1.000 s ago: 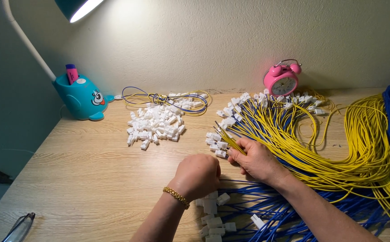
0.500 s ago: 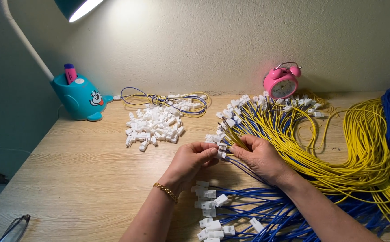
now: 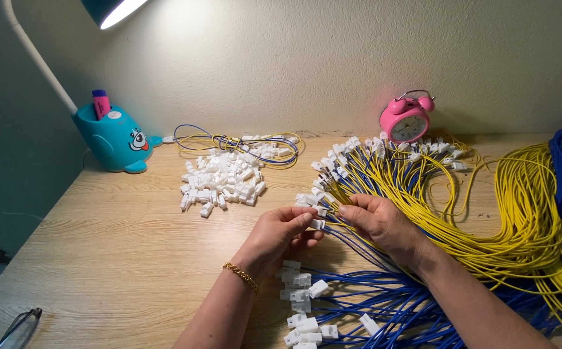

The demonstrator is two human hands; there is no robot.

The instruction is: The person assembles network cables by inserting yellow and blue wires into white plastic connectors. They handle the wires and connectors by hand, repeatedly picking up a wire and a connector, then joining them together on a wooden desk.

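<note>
Your left hand (image 3: 280, 234) pinches a small white plug (image 3: 318, 224); your right hand (image 3: 379, 222) squeezes yellow wires (image 3: 488, 213).

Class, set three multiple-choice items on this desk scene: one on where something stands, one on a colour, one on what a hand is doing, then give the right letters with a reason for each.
1. Where does the pink alarm clock stand?
A. at the back by the wall
B. at the desk's front edge
C. inside the pen holder

2. What colour are the wires fanned out nearest the camera?
A. red
B. blue
C. green

3. What is the left hand doing?
A. lying flat and empty
B. holding eyeglasses
C. pinching a small white connector

Answers: 1 A, the clock sits against the wall behind the yellow wires. 2 B, the wires below the right hand are blue. 3 C, thumb and fingertips close on the white piece.
</note>
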